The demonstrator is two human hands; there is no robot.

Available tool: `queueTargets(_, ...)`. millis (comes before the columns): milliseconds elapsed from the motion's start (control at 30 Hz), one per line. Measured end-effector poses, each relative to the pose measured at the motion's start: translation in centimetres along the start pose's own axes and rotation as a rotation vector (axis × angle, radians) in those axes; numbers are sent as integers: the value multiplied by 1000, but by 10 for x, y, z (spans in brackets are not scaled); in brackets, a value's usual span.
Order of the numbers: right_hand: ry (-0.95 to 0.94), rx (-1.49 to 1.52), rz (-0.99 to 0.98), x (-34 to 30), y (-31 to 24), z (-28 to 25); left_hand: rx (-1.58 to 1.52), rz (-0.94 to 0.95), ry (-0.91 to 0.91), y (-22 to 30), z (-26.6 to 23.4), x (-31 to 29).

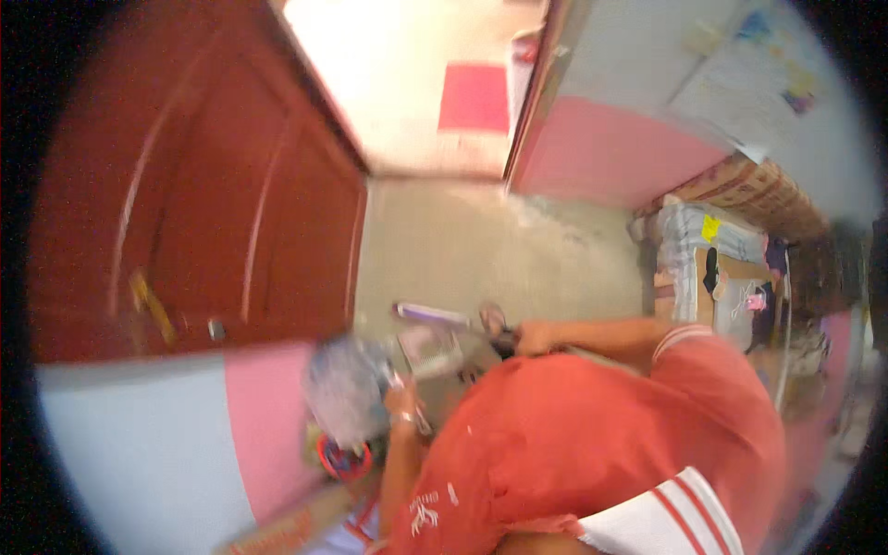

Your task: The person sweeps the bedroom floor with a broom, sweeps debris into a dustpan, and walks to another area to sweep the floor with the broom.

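Observation:
A pale, see-through plastic bag point(347, 388) bulges beside the wall at left. My left hand point(402, 400) is at the bag's right edge, its blurred fingers closed on it, near a small white piece. My right hand point(533, 339) is out in front of my red shirt, fingers closed round a dark thing point(505, 343) whose kind I cannot make out. On the floor between my hands lies a pale, squarish flat thing point(431, 350). Just beyond it is a long white and purple strip or box point(432, 314).
A brown panelled door point(213, 203) stands at left, beside a bright doorway with a red mat point(474, 97) beyond. A red-rimmed container point(344, 457) sits below the bag. At right, a low shelf or table point(705, 277) holds cloths and small items by a patterned roll point(740, 190).

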State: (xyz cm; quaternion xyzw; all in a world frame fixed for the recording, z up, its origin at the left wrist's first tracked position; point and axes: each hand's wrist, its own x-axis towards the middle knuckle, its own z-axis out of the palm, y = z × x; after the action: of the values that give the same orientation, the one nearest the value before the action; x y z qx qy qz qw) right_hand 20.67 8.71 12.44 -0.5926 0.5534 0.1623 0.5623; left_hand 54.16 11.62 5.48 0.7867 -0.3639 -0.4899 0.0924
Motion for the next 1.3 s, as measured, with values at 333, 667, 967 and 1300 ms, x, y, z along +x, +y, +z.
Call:
queueTargets(333, 319, 566, -286, 52, -82, -28, -694, 148, -477, 186, 47, 16)
queueTargets(667, 277, 593, -431, 0, -70, -176, -292, 337, -286, 365, 83, 65)
queueTargets(967, 512, 599, -687, -20, -9, -317, -246, 392, -153, 450, 118, 147)
queueTargets(1300, 2220, 251, 260, -220, 225, -485, -229, 405, -638, 529, 86, 218)
